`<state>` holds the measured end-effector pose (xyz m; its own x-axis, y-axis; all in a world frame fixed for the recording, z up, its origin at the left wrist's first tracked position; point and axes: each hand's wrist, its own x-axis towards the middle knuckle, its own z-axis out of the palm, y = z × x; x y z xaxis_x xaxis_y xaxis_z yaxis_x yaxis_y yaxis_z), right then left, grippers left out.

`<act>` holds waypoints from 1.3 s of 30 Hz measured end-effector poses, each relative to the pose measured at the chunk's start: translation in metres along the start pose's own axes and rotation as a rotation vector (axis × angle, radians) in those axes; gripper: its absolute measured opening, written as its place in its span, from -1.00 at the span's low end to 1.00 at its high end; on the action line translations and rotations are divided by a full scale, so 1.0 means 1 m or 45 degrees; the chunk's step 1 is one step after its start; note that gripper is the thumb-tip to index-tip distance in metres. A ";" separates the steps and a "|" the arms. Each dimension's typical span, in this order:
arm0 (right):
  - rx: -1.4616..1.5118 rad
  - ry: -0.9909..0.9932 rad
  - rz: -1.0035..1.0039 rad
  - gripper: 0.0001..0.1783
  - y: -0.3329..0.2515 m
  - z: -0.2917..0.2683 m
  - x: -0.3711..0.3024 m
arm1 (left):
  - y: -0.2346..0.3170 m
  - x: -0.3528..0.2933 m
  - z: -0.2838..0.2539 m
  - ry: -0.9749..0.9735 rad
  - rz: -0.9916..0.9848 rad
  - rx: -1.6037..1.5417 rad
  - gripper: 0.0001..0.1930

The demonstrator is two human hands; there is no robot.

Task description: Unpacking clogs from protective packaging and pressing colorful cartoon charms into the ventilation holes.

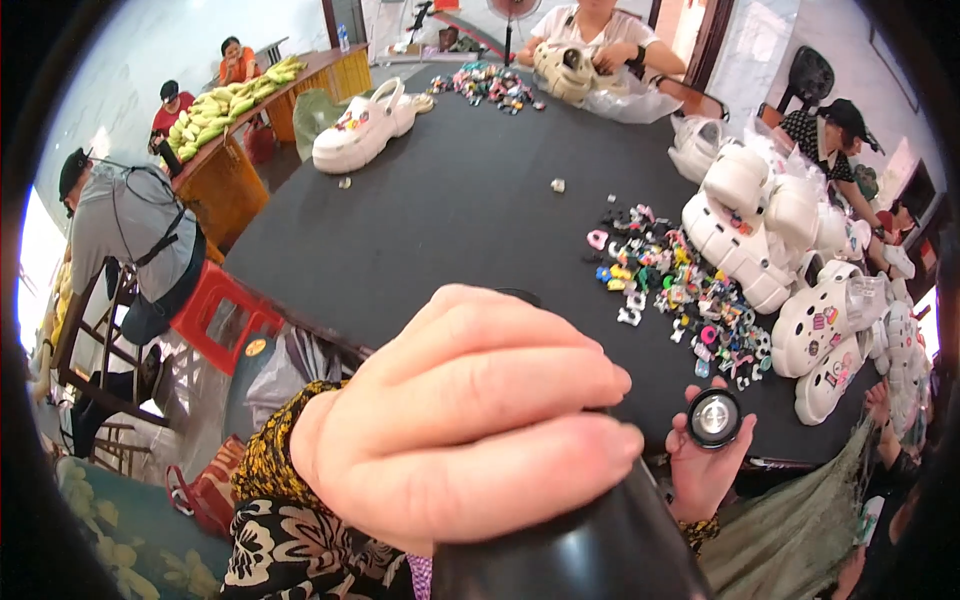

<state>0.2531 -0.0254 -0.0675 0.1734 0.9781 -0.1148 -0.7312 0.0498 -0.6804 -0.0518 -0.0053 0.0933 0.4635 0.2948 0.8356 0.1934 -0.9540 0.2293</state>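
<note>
My left hand point(450, 410) is wrapped round a smooth black bottle point(580, 560), held so close that it fills the lower middle of the view. The bottle's lower part runs out of the picture. My right hand point(700, 475) is lower right, at the table's near edge, with its fingers round a small black lid point(714, 418). A silvery metal disc shows in the lid's middle. Just beyond that hand lies a pile of small colourful shoe charms point(690, 290). White clogs point(825, 340), some decorated with charms, are heaped to its right.
The dark table point(430, 220) also bears a white clog point(365, 125) and another charm pile point(487, 86) at the far side. A person opposite handles a beige clog point(563, 72). More people sit left and right. A red stool point(225, 310) stands left; corn cobs point(225, 105) cover a wooden counter.
</note>
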 end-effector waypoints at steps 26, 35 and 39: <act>-0.166 -0.315 -0.035 -0.29 -0.017 -0.031 0.016 | 0.008 -0.205 -0.065 0.376 -1.337 -0.159 0.05; -0.092 -0.055 -0.086 -0.35 -0.017 -0.009 0.012 | -0.007 -0.159 -0.066 0.286 -0.965 -0.132 -0.12; 0.001 0.082 -0.104 -0.37 -0.020 -0.006 0.004 | -0.017 -0.157 -0.058 0.241 -0.935 -0.232 -0.08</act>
<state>0.2724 -0.0232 -0.0586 0.2749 0.9557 -0.1052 -0.7133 0.1293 -0.6889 -0.1777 -0.0387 -0.0127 0.1129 0.8557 0.5049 0.2407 -0.5166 0.8217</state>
